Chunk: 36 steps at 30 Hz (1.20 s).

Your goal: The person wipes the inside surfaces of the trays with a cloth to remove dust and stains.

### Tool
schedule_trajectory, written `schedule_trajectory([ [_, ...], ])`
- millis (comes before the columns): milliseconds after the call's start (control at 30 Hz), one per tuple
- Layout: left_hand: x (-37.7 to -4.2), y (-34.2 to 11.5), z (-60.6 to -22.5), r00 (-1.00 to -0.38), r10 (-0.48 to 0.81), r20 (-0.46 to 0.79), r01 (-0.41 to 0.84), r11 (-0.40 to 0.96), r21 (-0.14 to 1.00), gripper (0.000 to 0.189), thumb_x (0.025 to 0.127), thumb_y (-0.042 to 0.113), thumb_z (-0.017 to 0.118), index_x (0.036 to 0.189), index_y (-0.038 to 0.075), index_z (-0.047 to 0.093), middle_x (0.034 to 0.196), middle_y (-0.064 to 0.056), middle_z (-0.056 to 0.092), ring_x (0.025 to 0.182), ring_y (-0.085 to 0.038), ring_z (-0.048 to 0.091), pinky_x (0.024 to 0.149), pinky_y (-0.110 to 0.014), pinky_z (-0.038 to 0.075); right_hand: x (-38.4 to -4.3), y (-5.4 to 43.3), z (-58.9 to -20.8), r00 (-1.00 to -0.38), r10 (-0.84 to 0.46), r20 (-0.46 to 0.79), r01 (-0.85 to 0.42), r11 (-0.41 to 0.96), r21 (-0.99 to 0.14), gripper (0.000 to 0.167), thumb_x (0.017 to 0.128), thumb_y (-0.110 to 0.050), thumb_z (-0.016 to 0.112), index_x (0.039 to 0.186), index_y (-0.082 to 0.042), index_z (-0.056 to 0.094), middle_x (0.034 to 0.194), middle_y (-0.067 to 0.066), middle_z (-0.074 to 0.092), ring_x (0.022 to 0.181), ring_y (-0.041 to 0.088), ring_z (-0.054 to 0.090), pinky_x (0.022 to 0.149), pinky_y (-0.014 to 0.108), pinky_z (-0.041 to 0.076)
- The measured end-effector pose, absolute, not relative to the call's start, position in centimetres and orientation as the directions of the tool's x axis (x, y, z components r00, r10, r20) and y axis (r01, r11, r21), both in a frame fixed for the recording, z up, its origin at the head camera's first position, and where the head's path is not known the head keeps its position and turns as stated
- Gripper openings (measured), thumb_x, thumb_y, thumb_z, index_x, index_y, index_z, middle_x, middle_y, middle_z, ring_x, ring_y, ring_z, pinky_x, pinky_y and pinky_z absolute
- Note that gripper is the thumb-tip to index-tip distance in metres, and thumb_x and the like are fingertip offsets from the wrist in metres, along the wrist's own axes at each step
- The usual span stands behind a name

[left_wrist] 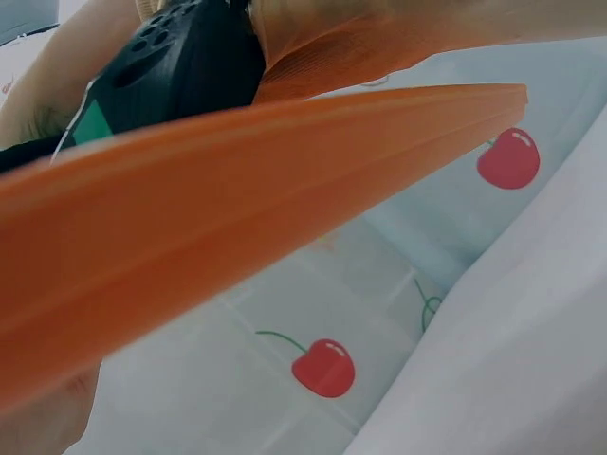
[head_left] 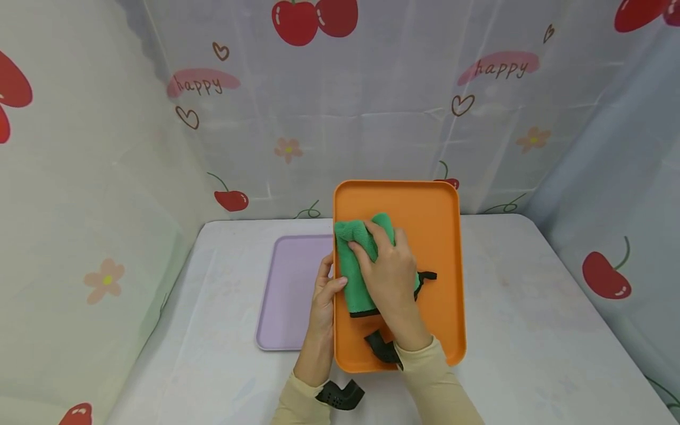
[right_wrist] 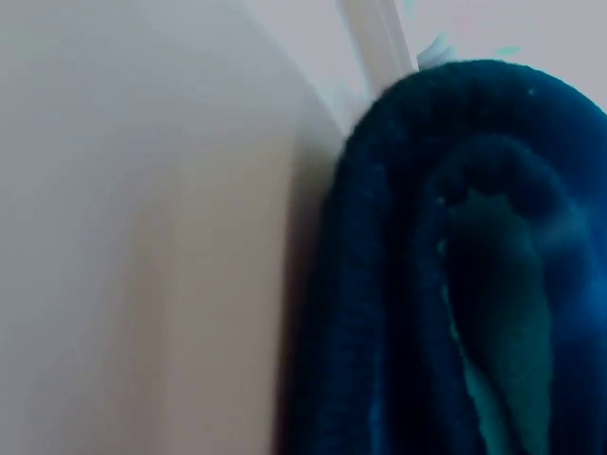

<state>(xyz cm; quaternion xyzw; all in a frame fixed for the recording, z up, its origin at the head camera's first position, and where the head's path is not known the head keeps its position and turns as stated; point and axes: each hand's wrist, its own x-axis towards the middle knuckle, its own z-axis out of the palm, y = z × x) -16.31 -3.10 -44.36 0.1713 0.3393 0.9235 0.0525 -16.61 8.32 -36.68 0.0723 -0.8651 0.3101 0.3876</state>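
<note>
In the head view, an orange tray (head_left: pixel 432 236) is held up off the table, its inner face toward the camera. My left hand (head_left: pixel 320 304) grips its left edge, with the thumb over the rim. My right hand (head_left: pixel 390 271) holds a bunched green cloth (head_left: pixel 355 277) with dark edging against the tray's inner face. The left wrist view shows the tray's orange side (left_wrist: pixel 256 204) close up. Rolled folds of the cloth (right_wrist: pixel 365 313) fill the right part of the right wrist view, looking dark blue there.
A light purple tray (head_left: pixel 289 289) lies flat on the white table (head_left: pixel 531 330), partly covered by the orange tray. Cherry-printed curtains (head_left: pixel 372 118) stand behind the table and at both sides. Black wrist mounts (head_left: pixel 340 395) sit on both forearms.
</note>
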Motion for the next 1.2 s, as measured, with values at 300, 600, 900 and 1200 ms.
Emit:
schedule_trajectory([
  [300, -16.5, -3.6, -44.4, -0.937, 0.186, 0.295, 0.049, -0.768, 0.639, 0.051, 0.091, -0.007, 0.036, 0.128, 0.023, 0.052, 0.116, 0.003, 0.064, 0.099, -0.01, 0.065, 0.085, -0.024, 0.056, -16.9, 10.2, -36.7, -0.723, 0.182, 0.666, -0.296, 0.79, -0.537, 0.044, 0.082, -0.031, 0.077, 0.118, -0.008, 0.069, 0.091, 0.02, 0.059, 0.068, 0.031, 0.055, 0.056, 0.043, 0.053],
  [600, -16.6, -4.2, -44.2, -0.943, 0.165, 0.29, 0.049, -0.791, 0.61, 0.053, 0.089, -0.009, 0.036, 0.126, 0.025, 0.054, 0.115, 0.004, 0.066, 0.098, -0.011, 0.066, 0.082, -0.025, 0.056, -17.3, 13.3, -36.6, -0.759, 0.311, 0.573, -0.184, 0.74, -0.646, 0.047, 0.084, -0.031, 0.076, 0.122, -0.006, 0.067, 0.103, 0.026, 0.06, 0.087, 0.039, 0.056, 0.073, 0.052, 0.05],
  [900, -16.6, -4.5, -44.1, -0.926, 0.174, 0.335, 0.059, -0.81, 0.583, 0.054, 0.089, -0.012, 0.033, 0.126, 0.021, 0.055, 0.114, 0.002, 0.067, 0.097, -0.013, 0.068, 0.082, -0.025, 0.057, -17.6, 16.3, -37.0, -0.723, 0.41, 0.556, -0.069, 0.758, -0.649, 0.044, 0.085, -0.025, 0.076, 0.122, -0.005, 0.067, 0.096, 0.027, 0.059, 0.083, 0.041, 0.052, 0.07, 0.055, 0.046],
  [1200, -16.5, -4.3, -44.1, -0.934, 0.175, 0.312, 0.046, -0.806, 0.59, 0.053, 0.089, -0.011, 0.035, 0.127, 0.022, 0.055, 0.111, 0.001, 0.068, 0.095, -0.013, 0.069, 0.08, -0.026, 0.058, -17.6, 17.0, -37.4, -0.726, 0.429, 0.538, -0.054, 0.744, -0.666, 0.044, 0.085, -0.026, 0.075, 0.123, -0.005, 0.066, 0.095, 0.025, 0.06, 0.082, 0.039, 0.049, 0.071, 0.053, 0.043],
])
